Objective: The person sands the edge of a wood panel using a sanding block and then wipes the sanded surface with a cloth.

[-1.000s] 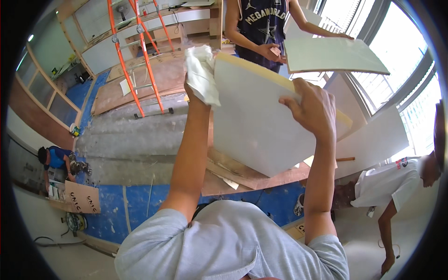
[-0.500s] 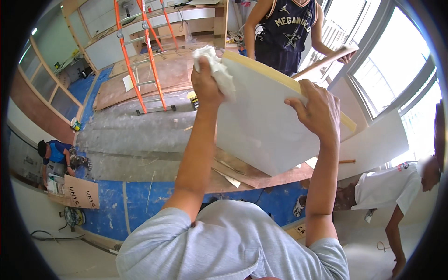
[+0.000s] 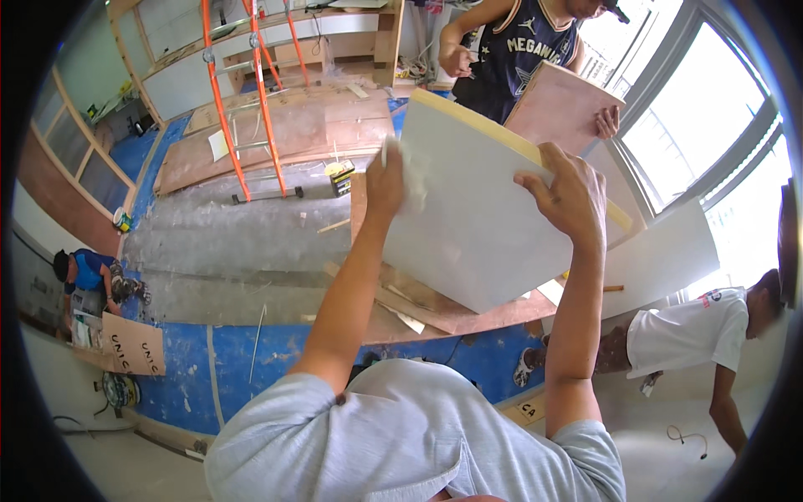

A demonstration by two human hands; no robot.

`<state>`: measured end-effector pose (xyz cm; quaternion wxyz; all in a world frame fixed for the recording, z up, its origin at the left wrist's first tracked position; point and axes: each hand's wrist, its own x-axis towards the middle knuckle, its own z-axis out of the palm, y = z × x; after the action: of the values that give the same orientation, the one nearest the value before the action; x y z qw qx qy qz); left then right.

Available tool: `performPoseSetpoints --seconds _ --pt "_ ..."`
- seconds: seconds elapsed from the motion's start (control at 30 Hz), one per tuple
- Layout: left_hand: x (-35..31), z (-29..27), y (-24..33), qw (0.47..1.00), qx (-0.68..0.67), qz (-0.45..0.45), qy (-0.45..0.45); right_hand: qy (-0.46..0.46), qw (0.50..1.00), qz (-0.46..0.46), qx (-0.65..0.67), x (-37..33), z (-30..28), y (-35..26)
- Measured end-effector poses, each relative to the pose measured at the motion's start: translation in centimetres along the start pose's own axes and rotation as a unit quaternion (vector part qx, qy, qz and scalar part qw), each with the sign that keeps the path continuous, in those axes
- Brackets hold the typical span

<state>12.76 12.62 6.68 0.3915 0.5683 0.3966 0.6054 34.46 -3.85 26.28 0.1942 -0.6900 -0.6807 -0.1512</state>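
A white flat board (image 3: 477,213) with a yellowish edge along its top is tilted up in front of me. My right hand (image 3: 570,194) grips its upper right edge, the thumb on the white face and the fingers over the yellow edge. At the board's left side, my left hand (image 3: 386,186) is closed on a crumpled white rag (image 3: 412,180), which lies against the white face. Motion blurs the rag and the fingers around it.
Beyond the board, a co-worker in a dark jersey (image 3: 523,50) holds a brown wooden panel (image 3: 562,105). An orange stepladder (image 3: 219,109) stands far left of centre, a tub (image 3: 340,177) near it. Other people crouch at left (image 3: 90,272) and bend at right (image 3: 686,335). Blue sheeting (image 3: 284,368) covers the near floor.
My left hand has moved the rag down from the board's upper left corner onto its face. The co-worker's brown panel has turned its broad side toward me. My right hand keeps its grip.
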Motion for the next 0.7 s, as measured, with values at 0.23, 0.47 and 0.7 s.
performPoseSetpoints --seconds 0.23,0.47,0.7 --pt "-5.1 -0.6 -9.1 0.999 -0.042 -0.005 0.009 0.011 1.000 0.002 -0.010 0.2 -0.1 -0.5" --pt "4.8 2.5 9.4 0.978 0.023 0.192 0.081 0.022 1.000 -0.008 -0.011 0.1 0.3 -0.7" --pt "-3.5 3.7 -4.6 0.940 0.228 0.211 0.144 0.011 1.000 -0.001 0.006 0.4 0.6 -0.2"
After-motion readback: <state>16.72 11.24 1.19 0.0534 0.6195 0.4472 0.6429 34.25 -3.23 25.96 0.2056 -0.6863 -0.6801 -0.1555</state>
